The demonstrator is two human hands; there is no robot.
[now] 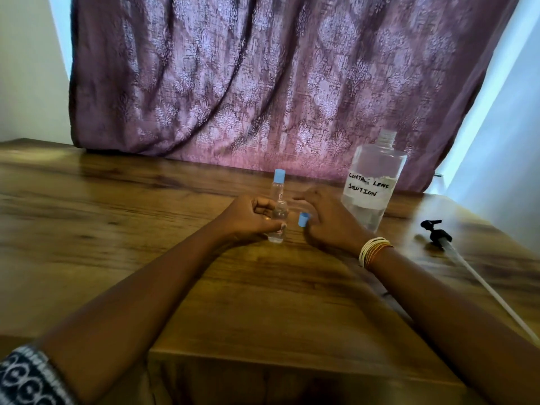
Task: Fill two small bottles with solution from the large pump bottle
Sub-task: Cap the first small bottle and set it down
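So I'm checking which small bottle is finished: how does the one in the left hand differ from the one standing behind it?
The held small bottle is uncapped; the rear small bottle wears its blue cap. The left hand grips the held one, while the rear one stands free on the table. The loose blue cap is in the right hand fingers beside it. Both are clear, upright and alike in shape.

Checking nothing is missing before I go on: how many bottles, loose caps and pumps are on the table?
Small bottles: 2, one capped, one uncapped, held by the left hand
Large bottles: 1
Loose blue caps: 1, in the right hand
Pumps: 1
Total: 5
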